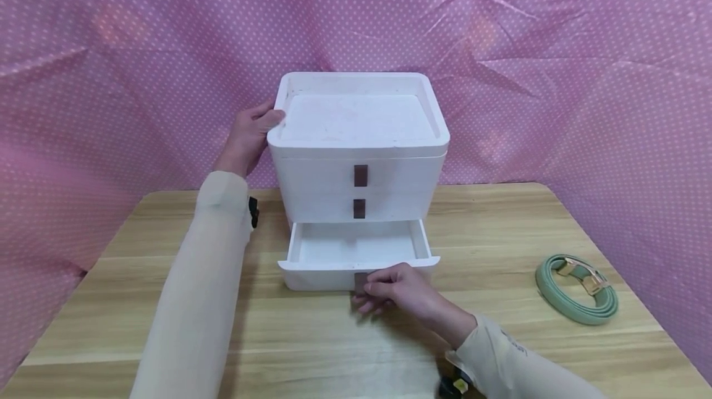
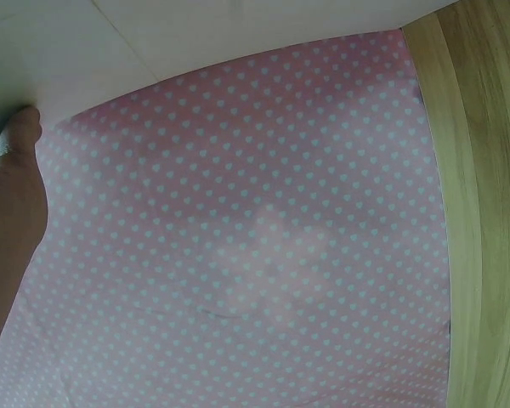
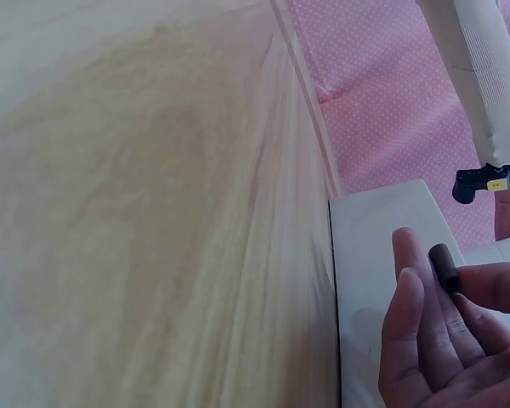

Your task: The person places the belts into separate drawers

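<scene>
A white three-drawer storage box (image 1: 358,118) with a shallow tray-like top stands on the table, its bottom drawer (image 1: 356,251) pulled out and bare inside. Brown tabs mark the drawer fronts, and the upper two drawers are closed. My left hand (image 1: 250,136) holds the box at its upper left side, thumb over the rim; the left wrist view catches only part of this hand (image 2: 13,195) against the white wall. Low at the front, my right hand (image 1: 403,294) pinches the bottom drawer's brown pull tab (image 3: 443,267) between thumb and index finger, the other fingers spread below it.
A coiled green belt (image 1: 578,300) with a gold-coloured buckle lies at the right of the wooden table (image 1: 311,343). Pink dotted cloth (image 1: 167,47) hangs behind the table and along both sides, close behind the box.
</scene>
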`<action>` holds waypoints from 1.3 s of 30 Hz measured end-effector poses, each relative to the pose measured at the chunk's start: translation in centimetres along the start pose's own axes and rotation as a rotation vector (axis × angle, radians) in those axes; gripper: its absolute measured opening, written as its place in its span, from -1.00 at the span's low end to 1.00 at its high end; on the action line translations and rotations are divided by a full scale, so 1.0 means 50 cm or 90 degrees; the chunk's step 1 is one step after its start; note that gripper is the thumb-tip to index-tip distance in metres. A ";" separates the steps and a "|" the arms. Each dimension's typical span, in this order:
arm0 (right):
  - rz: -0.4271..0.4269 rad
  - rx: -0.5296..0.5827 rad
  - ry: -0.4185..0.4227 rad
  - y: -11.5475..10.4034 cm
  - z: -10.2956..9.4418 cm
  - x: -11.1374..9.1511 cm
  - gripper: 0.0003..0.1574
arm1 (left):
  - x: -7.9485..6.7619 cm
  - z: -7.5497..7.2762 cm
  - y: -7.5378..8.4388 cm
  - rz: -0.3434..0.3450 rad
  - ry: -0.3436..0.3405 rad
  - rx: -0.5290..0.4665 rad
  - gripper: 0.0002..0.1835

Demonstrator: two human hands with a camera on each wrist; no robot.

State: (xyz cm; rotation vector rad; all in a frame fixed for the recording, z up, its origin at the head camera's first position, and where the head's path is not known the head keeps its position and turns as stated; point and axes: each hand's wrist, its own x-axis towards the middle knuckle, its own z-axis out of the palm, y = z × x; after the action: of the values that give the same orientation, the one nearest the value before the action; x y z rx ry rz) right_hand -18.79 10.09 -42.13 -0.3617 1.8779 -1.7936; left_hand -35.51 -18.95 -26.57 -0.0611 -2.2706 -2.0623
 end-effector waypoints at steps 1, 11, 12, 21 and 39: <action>0.002 -0.002 0.000 0.001 0.000 -0.001 -0.72 | 0.000 0.000 0.000 0.001 0.000 0.000 -0.33; -0.004 0.008 -0.004 0.000 0.007 -0.005 -0.70 | -0.001 0.001 -0.003 0.001 0.008 0.001 -0.33; -0.004 0.009 -0.004 -0.001 0.007 -0.006 -0.69 | -0.001 0.001 -0.004 0.001 0.007 0.000 -0.33; -0.005 0.001 -0.006 -0.006 0.007 -0.010 -0.71 | 0.004 -0.001 -0.003 0.009 -0.006 0.012 -0.34; 0.004 0.012 -0.011 0.002 0.012 -0.025 -0.69 | 0.001 0.000 0.000 -0.016 0.005 0.021 -0.30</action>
State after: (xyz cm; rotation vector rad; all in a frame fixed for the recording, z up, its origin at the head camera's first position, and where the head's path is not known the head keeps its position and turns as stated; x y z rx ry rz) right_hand -17.42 10.25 -42.02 -0.3639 1.8471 -1.7974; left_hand -35.55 -18.93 -26.59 -0.0224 -2.3110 -2.0323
